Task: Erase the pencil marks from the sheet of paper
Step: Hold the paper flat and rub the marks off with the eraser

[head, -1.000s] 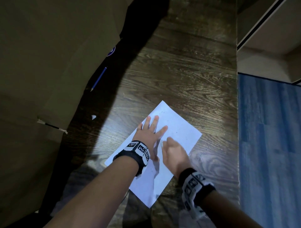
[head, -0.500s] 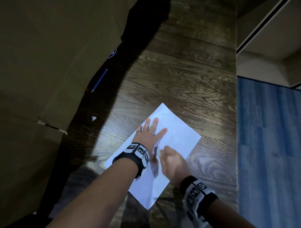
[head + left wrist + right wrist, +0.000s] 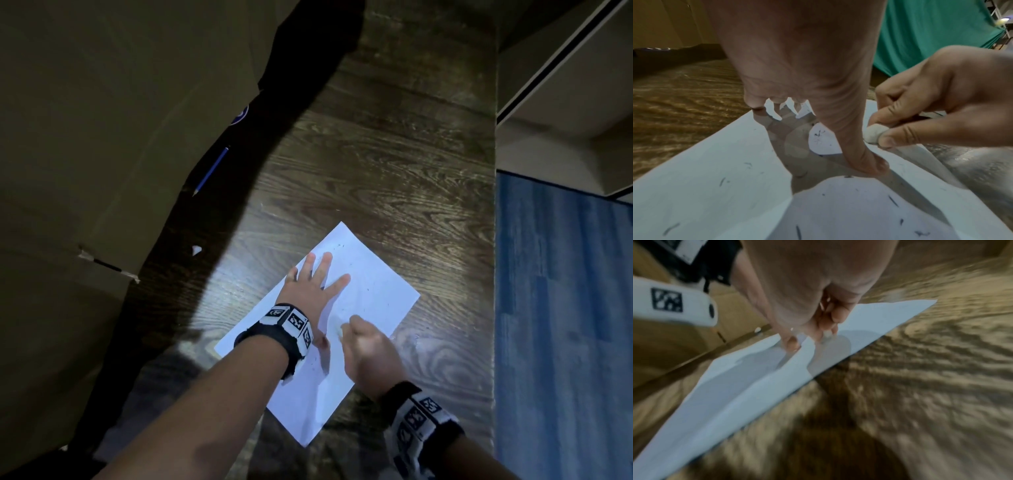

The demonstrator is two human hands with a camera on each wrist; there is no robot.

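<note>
A white sheet of paper (image 3: 373,287) lies at an angle on the dark wooden table (image 3: 394,164). My left hand (image 3: 313,286) presses flat on the sheet's left part, fingers spread and straight. My right hand (image 3: 366,346) pinches a small white eraser (image 3: 874,133) between thumb and fingers, its tip on the paper just right of my left thumb. Dark eraser crumbs and short pencil strokes (image 3: 818,134) dot the sheet (image 3: 705,186). In the right wrist view the curled right hand (image 3: 824,321) meets the paper (image 3: 735,394), blurred.
A blue pencil (image 3: 212,169) lies on the table at the upper left beside a large cardboard box (image 3: 102,137). A small white scrap (image 3: 196,250) sits near the box. The table's right edge borders blue flooring (image 3: 561,325).
My right hand with the eraser has slid down and left along the sheet, toward my left thumb. The left hand stays pressed in place.
</note>
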